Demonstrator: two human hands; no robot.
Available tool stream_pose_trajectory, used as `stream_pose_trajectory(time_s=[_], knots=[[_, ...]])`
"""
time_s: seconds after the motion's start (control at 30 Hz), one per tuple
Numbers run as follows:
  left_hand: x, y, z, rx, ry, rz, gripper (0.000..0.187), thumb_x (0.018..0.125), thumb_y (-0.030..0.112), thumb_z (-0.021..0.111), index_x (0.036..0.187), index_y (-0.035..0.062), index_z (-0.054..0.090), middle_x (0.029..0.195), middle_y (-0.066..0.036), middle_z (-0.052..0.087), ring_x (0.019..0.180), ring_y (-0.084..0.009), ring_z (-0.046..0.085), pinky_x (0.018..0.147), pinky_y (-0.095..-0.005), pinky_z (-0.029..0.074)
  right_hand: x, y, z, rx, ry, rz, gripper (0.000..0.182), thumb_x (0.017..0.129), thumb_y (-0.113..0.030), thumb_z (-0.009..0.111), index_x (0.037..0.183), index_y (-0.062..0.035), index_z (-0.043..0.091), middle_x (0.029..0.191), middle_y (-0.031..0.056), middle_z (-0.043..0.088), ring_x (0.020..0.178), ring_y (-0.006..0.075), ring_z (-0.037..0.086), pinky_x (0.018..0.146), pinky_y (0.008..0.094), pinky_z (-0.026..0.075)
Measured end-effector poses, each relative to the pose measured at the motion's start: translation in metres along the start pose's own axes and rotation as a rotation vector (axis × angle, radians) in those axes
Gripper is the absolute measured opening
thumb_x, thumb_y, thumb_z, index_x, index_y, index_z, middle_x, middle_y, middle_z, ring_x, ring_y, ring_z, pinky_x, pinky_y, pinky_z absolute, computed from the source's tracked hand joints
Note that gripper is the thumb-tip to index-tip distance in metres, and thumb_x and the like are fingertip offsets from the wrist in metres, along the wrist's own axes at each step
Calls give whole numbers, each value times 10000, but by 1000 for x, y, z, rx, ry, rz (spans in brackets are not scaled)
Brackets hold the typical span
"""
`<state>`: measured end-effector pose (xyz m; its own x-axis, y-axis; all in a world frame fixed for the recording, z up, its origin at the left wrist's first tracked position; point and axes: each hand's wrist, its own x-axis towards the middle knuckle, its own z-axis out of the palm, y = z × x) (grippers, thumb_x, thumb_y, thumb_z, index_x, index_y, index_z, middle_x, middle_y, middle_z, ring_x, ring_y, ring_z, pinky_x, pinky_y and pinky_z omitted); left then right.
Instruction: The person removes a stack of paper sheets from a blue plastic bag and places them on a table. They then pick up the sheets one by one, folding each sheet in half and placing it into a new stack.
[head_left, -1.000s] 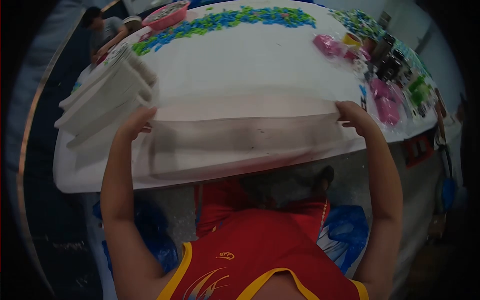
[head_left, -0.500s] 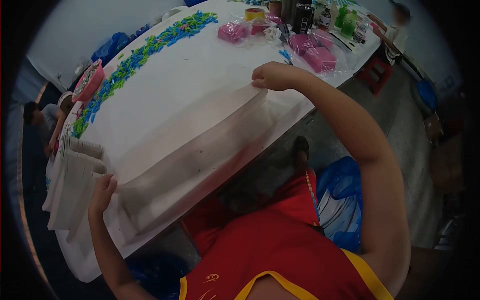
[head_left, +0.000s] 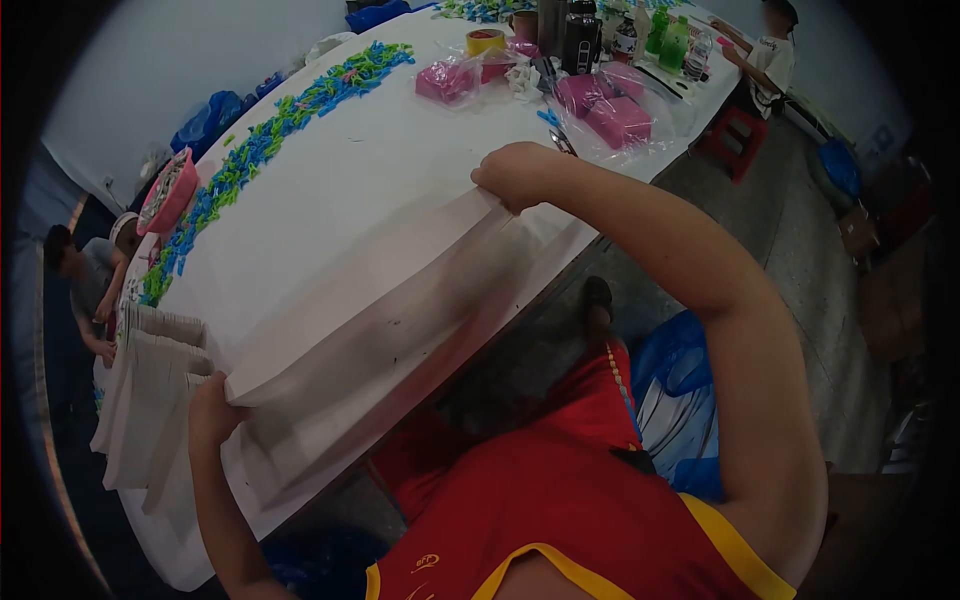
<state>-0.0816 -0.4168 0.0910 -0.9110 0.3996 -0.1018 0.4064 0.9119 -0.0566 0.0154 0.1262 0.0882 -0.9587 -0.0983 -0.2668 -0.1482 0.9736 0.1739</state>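
Observation:
A long, pale, thin sheet (head_left: 370, 335) stretches along the near edge of the table, its upper edge raised and a crease running along its length. My left hand (head_left: 214, 408) is closed on the left end of that edge. At the far end, my right hand (head_left: 520, 177) pinches the opposite corner, the fingers bent over it. A dark speck or two shows on the sheet's near face. Right beside my left hand stands a stack of folded pale sheets (head_left: 150, 400).
Blue and green clips (head_left: 270, 125) line the table's far side, with a pink basin (head_left: 170, 190) beside them. Pink blocks in clear plastic (head_left: 618, 120), yellow tape (head_left: 485, 41), scissors (head_left: 563, 143) and bottles (head_left: 672, 45) stand at the back right. Two people sit at opposite ends.
My right hand has moved left and slightly down with its corner of the sheet. My left hand has dropped a little and turned, still gripping its end. The view has shifted slightly.

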Motion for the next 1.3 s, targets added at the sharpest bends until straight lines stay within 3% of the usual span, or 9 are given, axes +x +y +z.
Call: stream_pose_trajectory(time_s=[0.17,0.57,0.9,0.97,1.0,1.07,1.1,1.17,1.3], knots=[[-2,-4,6,-254,31,54,445,527,49,847,873,3,572,915,-196,663,905,-389,641,765,-438,509,-1,-1,6,117,43,-37,328,708,-130,761,982,-33,609,942,169,668,944,365,647,814,441,517],[0,-17,13,-296,50,59,469,518,16,872,839,-15,532,876,-193,653,846,-372,642,736,-413,502,14,4,1,166,-122,-46,349,660,-93,794,966,-39,635,962,162,671,966,360,642,824,437,512],[-3,-19,15,-344,48,40,492,513,-6,870,895,-11,558,883,-144,659,825,-292,641,746,-375,505,8,2,6,133,-25,-103,428,657,-143,814,1016,-32,609,975,162,664,982,362,631,827,439,503],[-5,-25,15,-613,-42,113,532,598,-17,830,1058,2,565,983,-91,653,864,-259,635,770,-353,513,0,2,-5,275,-129,-64,593,702,-249,817,1185,-29,553,1140,196,633,1103,352,599,884,395,499],[-4,-35,19,-613,-40,112,532,598,-17,830,1058,2,565,983,-91,653,864,-259,635,770,-353,513,-1,5,-4,274,-128,-65,593,702,-249,817,1185,-29,553,1140,196,633,1103,352,599,884,395,499],[-3,-52,26,-774,5,-57,490,809,177,745,1211,16,516,1074,-67,619,872,-226,620,757,-338,524,-7,14,-1,550,-57,1,793,777,-469,753,1350,-19,440,1341,236,519,1234,367,525,946,412,486],[-8,-53,25,-774,5,-61,490,809,177,745,1211,16,516,1074,-67,619,872,-226,620,757,-338,524,-10,18,0,549,-59,-2,793,777,-469,753,1350,-19,440,1341,236,519,1234,367,525,946,412,486],[-17,-52,22,-1111,-31,-350,528,935,435,571,1255,24,485,1105,-89,608,850,-200,614,719,-325,525,-16,24,2,1096,-97,239,1014,780,-753,564,1397,36,410,1413,302,411,1296,453,443,973,504,467],[-14,-55,34,-1125,-159,-441,600,938,571,484,1223,45,529,1086,-69,618,832,-164,604,693,-316,520,-20,26,14,1263,-142,330,1118,757,-840,469,1455,22,332,1464,306,337,1331,497,372,985,586,430]])
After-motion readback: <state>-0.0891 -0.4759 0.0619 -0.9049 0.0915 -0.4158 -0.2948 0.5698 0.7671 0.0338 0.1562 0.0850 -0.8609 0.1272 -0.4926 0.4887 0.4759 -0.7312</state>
